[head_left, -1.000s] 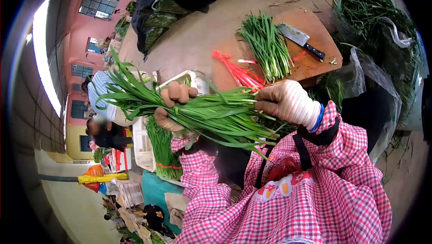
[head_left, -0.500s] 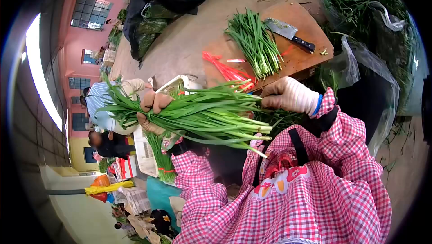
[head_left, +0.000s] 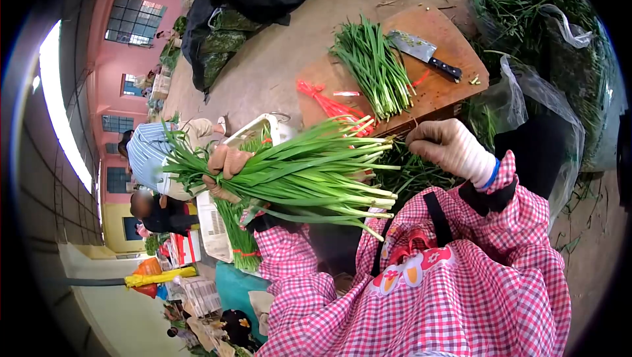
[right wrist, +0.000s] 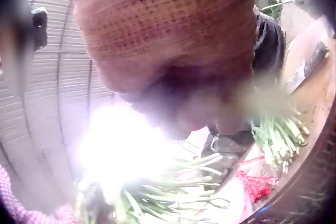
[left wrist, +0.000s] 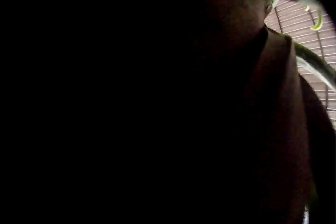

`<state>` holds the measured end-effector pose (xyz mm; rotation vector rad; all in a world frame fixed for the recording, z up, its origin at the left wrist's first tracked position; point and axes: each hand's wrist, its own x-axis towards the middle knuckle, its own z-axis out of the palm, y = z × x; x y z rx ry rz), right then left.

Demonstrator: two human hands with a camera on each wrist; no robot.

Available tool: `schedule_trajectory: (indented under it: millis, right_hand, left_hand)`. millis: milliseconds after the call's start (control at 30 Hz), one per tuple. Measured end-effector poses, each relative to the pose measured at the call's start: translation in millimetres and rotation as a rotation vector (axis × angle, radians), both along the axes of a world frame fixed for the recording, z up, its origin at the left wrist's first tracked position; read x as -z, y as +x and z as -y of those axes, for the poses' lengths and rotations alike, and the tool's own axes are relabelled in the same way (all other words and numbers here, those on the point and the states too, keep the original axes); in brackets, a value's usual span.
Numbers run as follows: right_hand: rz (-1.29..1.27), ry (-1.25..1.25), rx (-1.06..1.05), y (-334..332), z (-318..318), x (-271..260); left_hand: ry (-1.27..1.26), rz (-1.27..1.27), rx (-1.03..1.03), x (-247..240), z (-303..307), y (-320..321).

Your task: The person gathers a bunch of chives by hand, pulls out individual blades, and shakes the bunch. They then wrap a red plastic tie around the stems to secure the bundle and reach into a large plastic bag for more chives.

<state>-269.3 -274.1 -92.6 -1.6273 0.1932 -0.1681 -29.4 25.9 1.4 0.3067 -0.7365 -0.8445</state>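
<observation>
My left hand (head_left: 227, 166), in a tan glove, grips a loose bunch of garlic chives (head_left: 303, 172) around its leafy part. The pale cut stem ends fan out toward my right hand (head_left: 447, 149). That hand, gloved with a pale wrapped cuff, stands apart from the stems, thumb and fingers pinched together. A blurred thin pale strand (right wrist: 265, 98) juts from its fingertips in the right wrist view. The left wrist view is mostly dark, with a green leaf (left wrist: 315, 64) at its edge.
A cutting board (head_left: 454, 31) bears another chive bunch (head_left: 375, 70), a cleaver (head_left: 415, 46) and red ties (head_left: 329, 101). Below my left hand stands a white crate (head_left: 212, 225) by a banded bundle (head_left: 240, 225). Plastic bags of greens (head_left: 566, 74) lie right; people work at far left.
My right hand has drawn away from the stem ends, rightward and slightly down. The bunch in my left hand has shifted slightly, and its stems now spread wider.
</observation>
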Motion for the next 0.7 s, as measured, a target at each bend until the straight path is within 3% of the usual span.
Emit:
schedule_trajectory:
  millis: [100, 233, 333, 500, 633, 700]
  right_hand:
    - [0.152, -0.062, -0.029, 1.5, -17.5, -16.4]
    - [0.285, -0.626, 0.063, 24.8, -36.1, -15.9]
    - [0.382, -0.745, 0.104, 41.7, -45.3, -4.2]
    - [0.275, -0.517, 0.124, 37.3, -48.4, -14.1]
    - [0.119, -0.237, -0.041, 29.0, -35.9, -15.6]
    - [0.069, -0.240, -0.095, 21.3, -22.1, -6.8]
  left_hand:
    - [0.010, -0.003, 0.020, 0.6, 5.7, -1.8]
    - [-0.023, -0.078, 0.023, -1.4, 17.2, -14.0]
    - [-0.013, -0.121, -0.015, -0.4, 14.9, -10.4]
    - [-0.116, -0.249, -0.198, -6.5, 24.4, -18.6]
    - [-0.109, -0.375, -0.361, -2.6, 15.6, -9.6]
    - [0.024, -0.261, -0.475, 0.2, 2.2, 4.6]
